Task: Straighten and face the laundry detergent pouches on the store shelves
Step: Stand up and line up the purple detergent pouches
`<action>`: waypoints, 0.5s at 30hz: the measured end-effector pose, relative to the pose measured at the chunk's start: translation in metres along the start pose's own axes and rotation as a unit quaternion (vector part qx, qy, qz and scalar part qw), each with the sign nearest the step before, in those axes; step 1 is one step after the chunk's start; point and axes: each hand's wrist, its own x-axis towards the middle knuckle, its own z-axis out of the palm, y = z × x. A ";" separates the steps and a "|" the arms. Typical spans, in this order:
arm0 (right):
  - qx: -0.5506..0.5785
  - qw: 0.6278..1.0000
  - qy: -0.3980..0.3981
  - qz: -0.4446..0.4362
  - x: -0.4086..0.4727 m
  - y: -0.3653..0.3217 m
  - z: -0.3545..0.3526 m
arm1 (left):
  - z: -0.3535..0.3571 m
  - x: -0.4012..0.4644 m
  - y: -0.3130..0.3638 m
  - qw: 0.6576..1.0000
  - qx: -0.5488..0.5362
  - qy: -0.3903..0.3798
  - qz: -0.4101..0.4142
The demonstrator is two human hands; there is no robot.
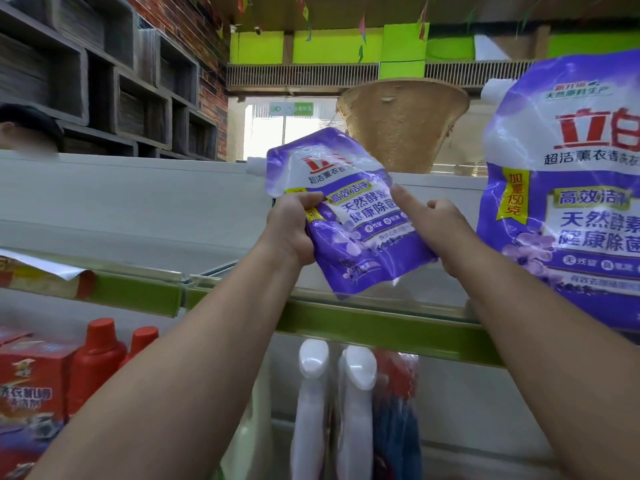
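A purple detergent pouch [349, 216] with a white spout at its upper left hangs tilted above the top shelf [221, 209], label toward me. My left hand [289, 233] grips its left edge. My right hand [440, 230] holds its right edge, with the index finger stretched across the label. A second, larger-looking purple pouch [568, 188] stands upright on the shelf at the right, facing me.
A green price rail [381, 323] runs along the shelf front. Below it stand white spray bottles [332, 393], red-capped bottles [100, 355] and a red box [31, 386]. A crumpled package [34, 275] lies on the top shelf at left. Another person's head [27, 129] shows beyond the shelf.
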 end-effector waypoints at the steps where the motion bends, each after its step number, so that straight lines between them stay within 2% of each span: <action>1: 0.028 0.999 -0.029 0.019 -0.001 0.001 -0.001 | 0.000 -0.001 0.002 1.000 0.015 -0.010 0.001; 5: 0.081 0.989 -0.105 0.057 -0.007 0.002 -0.005 | 0.002 -0.003 0.011 0.997 0.073 -0.035 0.018; 9: 0.096 0.990 -0.088 0.051 -0.011 0.006 -0.004 | 0.002 0.001 0.020 0.991 0.113 -0.054 0.044; 12: 0.085 0.995 -0.039 0.036 -0.015 0.008 0.000 | 0.003 0.006 0.020 0.988 0.133 0.011 0.084; 15: 0.059 0.998 0.018 -0.007 -0.021 0.008 0.005 | 0.002 0.016 0.020 0.963 0.188 0.095 0.170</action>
